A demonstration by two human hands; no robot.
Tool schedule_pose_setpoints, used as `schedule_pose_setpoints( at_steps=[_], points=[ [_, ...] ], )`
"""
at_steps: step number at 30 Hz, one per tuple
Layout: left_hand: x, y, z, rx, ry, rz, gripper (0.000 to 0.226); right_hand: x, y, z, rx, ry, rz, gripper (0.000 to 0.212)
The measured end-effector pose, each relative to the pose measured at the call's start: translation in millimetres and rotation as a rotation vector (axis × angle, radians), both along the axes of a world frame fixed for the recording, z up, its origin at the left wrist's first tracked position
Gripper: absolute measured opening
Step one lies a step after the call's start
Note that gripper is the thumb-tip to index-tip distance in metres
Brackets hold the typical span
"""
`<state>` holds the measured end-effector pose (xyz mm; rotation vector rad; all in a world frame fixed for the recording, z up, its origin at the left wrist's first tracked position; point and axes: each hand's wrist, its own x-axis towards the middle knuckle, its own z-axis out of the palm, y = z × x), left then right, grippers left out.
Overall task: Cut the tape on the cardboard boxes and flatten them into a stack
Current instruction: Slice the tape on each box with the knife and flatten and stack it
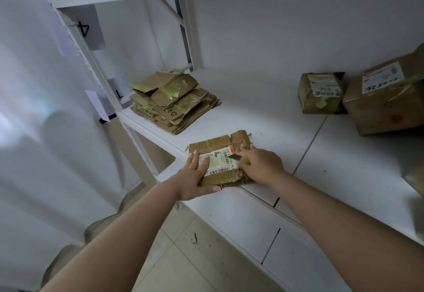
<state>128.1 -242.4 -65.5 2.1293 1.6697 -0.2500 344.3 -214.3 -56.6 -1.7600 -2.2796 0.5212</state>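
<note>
I am holding the taped box (220,161) flat at the front edge of the white shelf (263,117), my left hand (197,177) gripping its near-left end while my right hand (259,163) is gripping a small knife (235,156), blade pointing left across the shipping label (218,161). The box's long axis is running away from me. The label's print is too small to read. The flattened stack (174,103) is lying well apart, up-left.

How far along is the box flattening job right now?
Done: a stack of flattened boxes on the shelf. In hand: left hand steadies a taped box while right hand works a blade. Left: two sealed boxes.
</note>
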Motion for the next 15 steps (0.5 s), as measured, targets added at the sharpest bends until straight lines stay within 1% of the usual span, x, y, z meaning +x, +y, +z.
schedule_pose_setpoints(
  at_steps=[2,5,8,10,12,15],
  points=[
    [3.2,4.5,6.2,0.009,-0.057,0.001,0.096,5.7,-1.4,9.7,0.114,0.105,-0.126,0.036],
    [20.8,11.4,11.7,0.085,-0.13,-0.053,0.089,16.4,-8.0,13.6,0.32,0.172,-0.34,0.037],
    [43.4,23.1,18.8,0.139,-0.167,-0.11,0.088,34.1,-9.8,10.6,0.426,0.27,-0.456,0.036],
    [55.6,30.5,24.9,0.139,-0.177,-0.125,0.085,48.9,-9.1,14.6,0.488,0.393,-0.496,0.034],
    [63.6,35.9,29.3,0.122,-0.162,-0.139,0.083,61.2,-6.7,16.8,0.501,0.523,-0.536,0.035],
    [65.2,39.2,27.7,0.106,-0.084,-0.167,0.082,76.3,-0.2,19.2,0.409,0.795,-0.613,0.037]
  ],
)
